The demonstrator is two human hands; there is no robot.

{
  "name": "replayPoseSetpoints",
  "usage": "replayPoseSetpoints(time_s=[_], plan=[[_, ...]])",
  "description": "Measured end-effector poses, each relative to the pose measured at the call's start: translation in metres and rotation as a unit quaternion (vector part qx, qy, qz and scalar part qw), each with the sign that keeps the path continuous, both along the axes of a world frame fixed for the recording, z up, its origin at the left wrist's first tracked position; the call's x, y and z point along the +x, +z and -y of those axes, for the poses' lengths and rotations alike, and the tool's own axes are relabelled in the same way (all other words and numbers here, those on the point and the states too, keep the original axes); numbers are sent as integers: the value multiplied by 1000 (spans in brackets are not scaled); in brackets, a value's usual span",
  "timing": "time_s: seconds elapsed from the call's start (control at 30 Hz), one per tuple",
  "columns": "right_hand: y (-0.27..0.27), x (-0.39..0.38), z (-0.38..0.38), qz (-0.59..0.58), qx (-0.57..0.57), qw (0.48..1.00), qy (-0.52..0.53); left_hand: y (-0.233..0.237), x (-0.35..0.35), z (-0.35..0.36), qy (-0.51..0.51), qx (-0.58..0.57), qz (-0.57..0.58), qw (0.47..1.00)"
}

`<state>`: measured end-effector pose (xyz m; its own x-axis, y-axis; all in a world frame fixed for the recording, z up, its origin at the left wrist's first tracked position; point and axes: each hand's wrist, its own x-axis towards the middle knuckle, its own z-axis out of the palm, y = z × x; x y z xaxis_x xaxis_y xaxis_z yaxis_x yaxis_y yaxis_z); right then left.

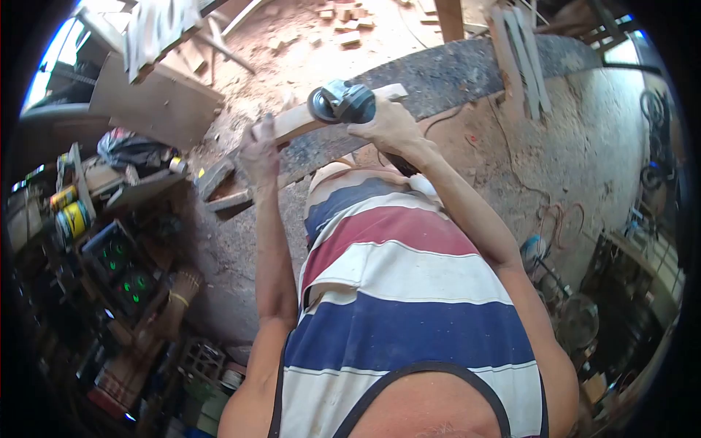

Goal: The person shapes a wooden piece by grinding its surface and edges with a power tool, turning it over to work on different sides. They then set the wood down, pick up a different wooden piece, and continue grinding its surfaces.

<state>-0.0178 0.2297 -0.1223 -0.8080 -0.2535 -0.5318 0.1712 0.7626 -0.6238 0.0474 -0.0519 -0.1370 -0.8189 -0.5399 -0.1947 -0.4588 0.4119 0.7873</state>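
A pale curved piece of wood (293, 123) lies across the dark, worn workbench (438, 73). My left hand (261, 150) is at the wood's left end, its fingers bent round it. My right hand (388, 125) is wrapped round the body of an angle grinder (350, 102). The grinder's round disc side faces left, over the middle of the wood, and whether it touches the surface cannot be made out. Beyond the tool, the wood's right end shows on the bench.
Pale wooden strips (520, 62) lean over the bench at the right. A cable (511, 157) trails across the floor. Cut wood blocks (350, 25) lie in sawdust ahead. Cluttered shelves with a yellow can (73, 221) stand at the left.
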Motion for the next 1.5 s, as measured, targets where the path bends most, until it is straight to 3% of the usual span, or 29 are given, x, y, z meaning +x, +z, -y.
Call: replayPoseSetpoints(time_s=[0.07,0.2,0.57,0.67,0.93,1.23,1.5], plan=[[-20,4,-7,23,8,999,-21,-17,7,13,21,127,3,992],[-42,7,-25,30,75,996,-42,-55,21,35,20,224,-59,973],[-63,-15,-95,5,200,975,-94,-47,5,36,15,193,-51,980],[-61,-13,-78,22,178,980,-85,-49,1,36,3,180,-61,982],[-41,4,-27,44,-88,993,-68,-27,-10,23,6,170,-39,985],[-58,-23,-56,66,71,994,-54,-37,-5,26,-19,165,-79,983],[-61,-30,-90,29,193,978,-79,-31,7,24,-6,215,-46,975]])
